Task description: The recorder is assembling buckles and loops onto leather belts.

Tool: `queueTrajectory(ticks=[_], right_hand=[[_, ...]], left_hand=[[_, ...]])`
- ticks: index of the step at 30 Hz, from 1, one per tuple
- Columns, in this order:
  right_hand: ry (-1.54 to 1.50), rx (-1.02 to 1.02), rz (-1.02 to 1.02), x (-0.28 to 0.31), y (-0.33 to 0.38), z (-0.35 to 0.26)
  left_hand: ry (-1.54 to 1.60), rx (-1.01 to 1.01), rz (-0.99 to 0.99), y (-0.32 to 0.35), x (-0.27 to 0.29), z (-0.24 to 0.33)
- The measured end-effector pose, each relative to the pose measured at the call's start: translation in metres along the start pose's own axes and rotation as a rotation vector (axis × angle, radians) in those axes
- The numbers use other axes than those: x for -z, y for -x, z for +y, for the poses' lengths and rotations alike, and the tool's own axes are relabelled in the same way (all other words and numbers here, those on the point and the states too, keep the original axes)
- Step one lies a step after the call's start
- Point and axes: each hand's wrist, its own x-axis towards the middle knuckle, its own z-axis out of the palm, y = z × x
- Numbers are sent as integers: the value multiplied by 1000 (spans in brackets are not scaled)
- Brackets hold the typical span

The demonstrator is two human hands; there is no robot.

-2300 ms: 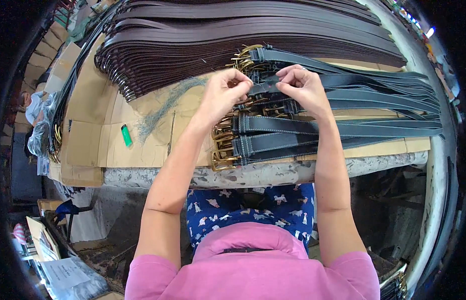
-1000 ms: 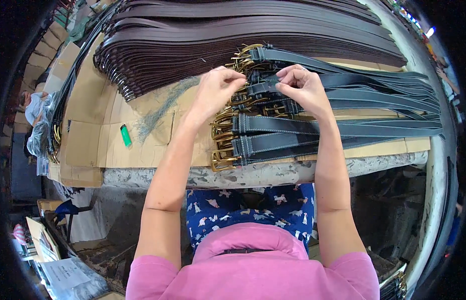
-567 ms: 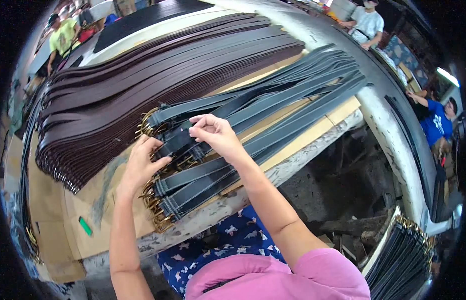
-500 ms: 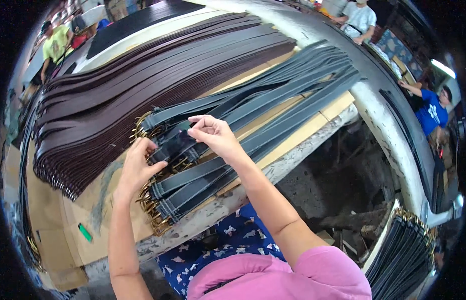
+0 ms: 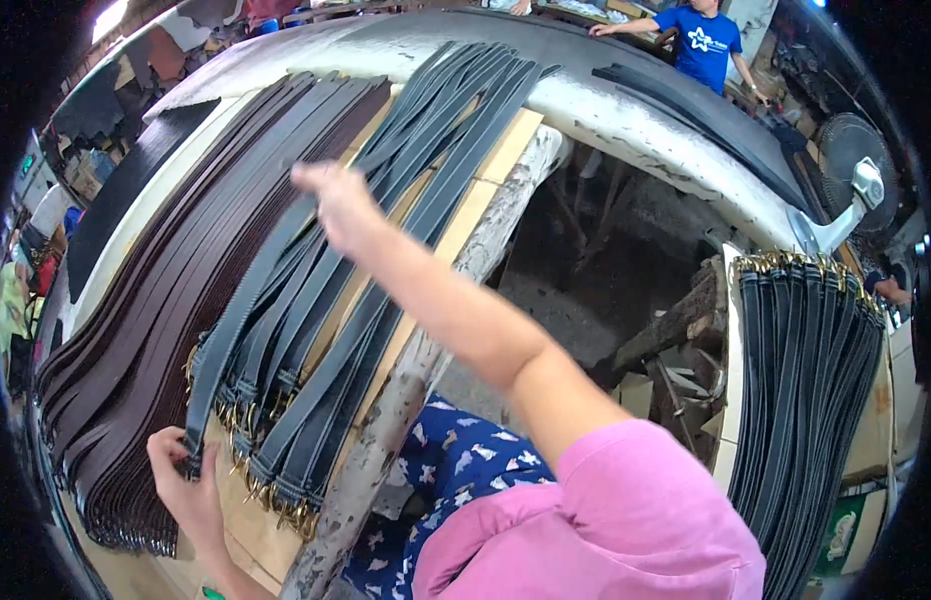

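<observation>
I see my left hand [image 5: 186, 480] low at the near edge of the table [image 5: 506, 150], fingers pinched on the buckle end of one grey belt [image 5: 248, 300]; that belt runs up and away from it, lifted above the other grey belts [image 5: 386, 250], to my right hand [image 5: 336, 205]; the right hand is stretched far out over the pile, closed on the belt partway along its length, though its fingers are blurred and I cannot tell the exact grip; the belt hangs taut between the two hands. The grey belts lie side by side beneath it, brass buckles [image 5: 271, 495] toward me; to their left lies a wide row of brown belts [image 5: 156, 300]. More dark belts [image 5: 806, 400] hang on a rack at my right.
</observation>
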Motion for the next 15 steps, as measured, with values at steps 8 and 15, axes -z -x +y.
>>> queueTrajectory(ticks=[8, 15], right_hand=[[88, 198, -10, -41, -117, -142], [-270, 602, -208, -126, -119, -254]], left_hand=[[150, -110, 215, 72, 123, -82], [71, -118, 459, 89, 153, -29]])
